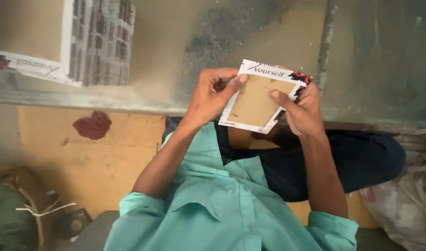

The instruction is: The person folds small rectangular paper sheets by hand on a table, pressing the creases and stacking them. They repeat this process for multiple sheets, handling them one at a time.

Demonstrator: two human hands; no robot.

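I hold a flat piece of brown cardboard with a white printed border (255, 103) just above the centre of the frame, over my lap. My left hand (212, 95) grips its left edge, fingers curled round behind and the thumb (236, 83) pressed flat on the brown face near the top corner. My right hand (305, 111) clasps the right edge, fingers wrapped behind the card and the thumb (281, 100) lying across the front. Both hands are closed on the card, which is tilted, its top edge leaning to the right. Below it are my teal short-sleeved shirt (222, 204) and dark blue trousers (361, 160). In the upper left of the frame stands a stack of similar brown and white cardboard pieces (59, 42) on a grey ledge (129, 100). A dark red scrap (93, 125) lies on the yellowish board (110, 167) at left.
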